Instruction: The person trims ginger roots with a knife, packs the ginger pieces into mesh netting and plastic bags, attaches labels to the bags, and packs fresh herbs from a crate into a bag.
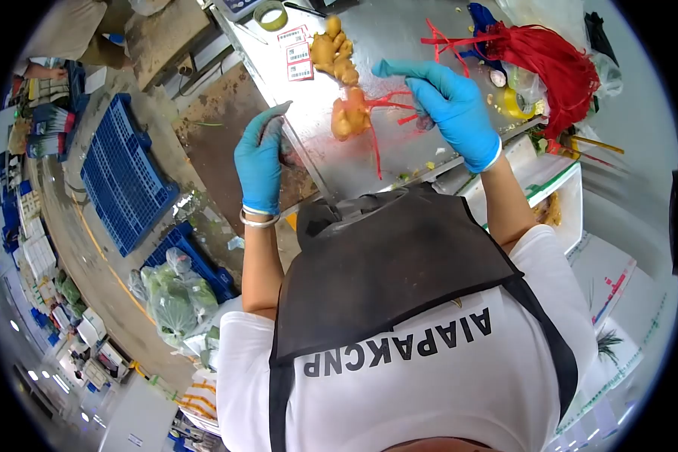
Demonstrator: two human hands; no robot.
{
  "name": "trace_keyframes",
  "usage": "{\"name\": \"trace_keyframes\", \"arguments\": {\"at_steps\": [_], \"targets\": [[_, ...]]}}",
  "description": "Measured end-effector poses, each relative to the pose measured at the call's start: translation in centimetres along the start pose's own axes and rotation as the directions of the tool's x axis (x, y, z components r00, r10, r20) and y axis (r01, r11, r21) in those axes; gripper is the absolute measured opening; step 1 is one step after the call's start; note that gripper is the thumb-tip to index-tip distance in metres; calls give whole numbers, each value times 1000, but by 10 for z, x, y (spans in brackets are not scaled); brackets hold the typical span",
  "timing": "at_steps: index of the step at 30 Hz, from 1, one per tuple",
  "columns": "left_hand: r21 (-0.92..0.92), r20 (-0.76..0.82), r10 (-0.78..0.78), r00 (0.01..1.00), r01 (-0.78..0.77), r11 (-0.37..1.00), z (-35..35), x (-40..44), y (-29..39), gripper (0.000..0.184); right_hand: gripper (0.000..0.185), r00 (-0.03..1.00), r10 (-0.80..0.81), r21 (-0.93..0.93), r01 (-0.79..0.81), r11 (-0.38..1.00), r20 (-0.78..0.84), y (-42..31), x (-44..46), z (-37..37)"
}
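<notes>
On the metal table (399, 38) a knobbly piece of ginger (334, 54) lies near the red-edged labels (299, 62). Nearer to me, another ginger piece (348, 119) has a red mesh strip (375, 147) beside it, with strands spreading toward my right hand. My right hand (450, 105), in a blue glove, is over the table, its index finger stretched out to the left and the other fingers curled. Whether they pinch a strand is unclear. My left hand (260, 162), also gloved, is at the table's left edge with fingers apart and nothing visible in it.
A bundle of red mesh (554, 71) and yellow tape (518, 104) lie on the right. Green tape (270, 15) is at the top. A white foam box (572, 203) with ginger stands right. Blue pallets (124, 173) lie left. Another person's hand (45, 72) shows upper left.
</notes>
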State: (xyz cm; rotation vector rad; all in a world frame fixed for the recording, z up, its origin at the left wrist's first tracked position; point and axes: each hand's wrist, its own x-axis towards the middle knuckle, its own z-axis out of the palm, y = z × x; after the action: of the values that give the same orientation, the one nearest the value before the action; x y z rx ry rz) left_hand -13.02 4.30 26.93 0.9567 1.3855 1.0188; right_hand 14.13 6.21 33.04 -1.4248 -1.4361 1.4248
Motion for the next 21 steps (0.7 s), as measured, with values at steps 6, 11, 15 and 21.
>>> {"name": "trace_keyframes", "arguments": {"at_steps": [6, 11, 15, 21], "targets": [[-16, 517, 73, 853, -75, 997, 38, 2, -1, 30, 32, 862, -268, -8, 300, 954, 430, -49, 14, 43], [-457, 315, -69, 946, 215, 863, 23, 12, 17, 32, 24, 837, -522, 361, 544, 757, -167, -26, 54, -20], [-472, 357, -104, 928, 275, 838, 25, 0, 25, 29, 73, 935, -285, -233, 331, 915, 209, 110, 81, -4], [-113, 457, 23, 889, 32, 993, 49, -28, 55, 38, 36, 748, -546, 148, 533, 833, 379, 143, 75, 93]]}}
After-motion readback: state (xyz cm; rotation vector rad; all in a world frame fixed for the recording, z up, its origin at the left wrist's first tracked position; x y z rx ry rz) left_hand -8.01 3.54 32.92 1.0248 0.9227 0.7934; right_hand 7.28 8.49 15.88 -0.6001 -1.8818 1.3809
